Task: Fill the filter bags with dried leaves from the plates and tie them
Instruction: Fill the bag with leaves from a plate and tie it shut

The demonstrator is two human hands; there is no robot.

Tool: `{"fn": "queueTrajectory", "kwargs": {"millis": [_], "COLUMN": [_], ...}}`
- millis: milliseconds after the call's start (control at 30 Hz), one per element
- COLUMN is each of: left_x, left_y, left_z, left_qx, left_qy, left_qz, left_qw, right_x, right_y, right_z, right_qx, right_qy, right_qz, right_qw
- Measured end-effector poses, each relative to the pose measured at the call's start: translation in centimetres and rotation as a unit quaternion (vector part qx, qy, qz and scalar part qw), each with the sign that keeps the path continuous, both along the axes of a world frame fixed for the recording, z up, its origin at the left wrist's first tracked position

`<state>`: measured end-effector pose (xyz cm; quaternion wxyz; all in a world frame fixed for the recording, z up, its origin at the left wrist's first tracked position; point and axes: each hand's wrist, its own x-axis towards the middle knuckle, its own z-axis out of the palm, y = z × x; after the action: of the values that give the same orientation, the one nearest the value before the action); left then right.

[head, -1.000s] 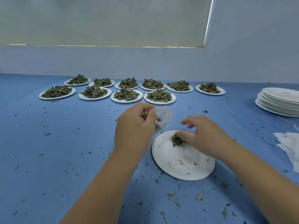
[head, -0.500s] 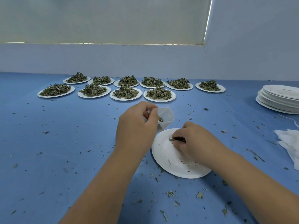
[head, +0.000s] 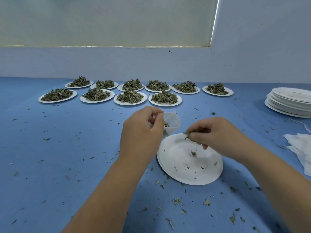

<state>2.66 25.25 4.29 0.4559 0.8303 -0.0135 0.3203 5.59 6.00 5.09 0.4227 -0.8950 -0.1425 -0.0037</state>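
Leaf scraps (head: 176, 201) lie scattered over the near part of the blue table (head: 67, 157). Both forearms reach in from the near edge.

A white plate (head: 181, 175) sits just right of centre. It carries a small leaf clump (head: 193, 153) and a few crumbs.

The right hand (head: 218, 137) hangs over the far rim of this plate. Its fingers are curled and its fingertips pinch a tuft of dried leaves (head: 187, 135).

The left hand (head: 139, 132) is just left of the plate. Thumb and fingers pinch the rim of a white filter bag (head: 173, 120), with the mouth held open toward the right hand. The bag hangs beside the plate's far edge, near the tuft but apart from it. A few leaves (head: 166, 124) show inside the bag.

At the right edge lies a pile of loose white bags (head: 301, 148). Beyond it stands a stack (head: 289, 105) of used plates.

Farther back, ten full plates (head: 131, 103) stand in two rows: four in front and six behind. Each holds a heap of dried leaves.

A pale wall (head: 151, 63) closes the table's far side, with a drawn blind (head: 101, 21) above it.
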Motion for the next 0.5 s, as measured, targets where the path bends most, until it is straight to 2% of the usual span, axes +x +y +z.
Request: {"fn": "queueTrajectory", "kwargs": {"millis": [133, 267, 367, 500], "left_x": [0.0, -0.2, -0.3, -0.6], "left_y": [-0.2, -0.7, -1.1, -1.6], "left_z": [-0.1, -0.1, -0.2, -0.1], "left_qx": [0.005, 0.013, 0.022, 0.010], "left_qy": [0.002, 0.000, 0.004, 0.015], "left_qz": [-0.002, -0.012, -0.025, -0.043], "left_qw": [1.000, 1.000, 0.999, 0.999], "right_x": [-0.3, -1.1, -1.9, -2.7], "right_y": [-0.8, -0.5, 0.1, 0.9], "right_z": [1.3, 2.2, 2.5, 2.7], "right_qx": [0.137, 0.220, 0.225, 0.180], "right_qy": [0.019, 0.044, 0.025, -0.005], "right_qz": [0.033, 0.089, 0.098, 0.078], "right_qw": [0.990, 0.970, 0.969, 0.981]}}
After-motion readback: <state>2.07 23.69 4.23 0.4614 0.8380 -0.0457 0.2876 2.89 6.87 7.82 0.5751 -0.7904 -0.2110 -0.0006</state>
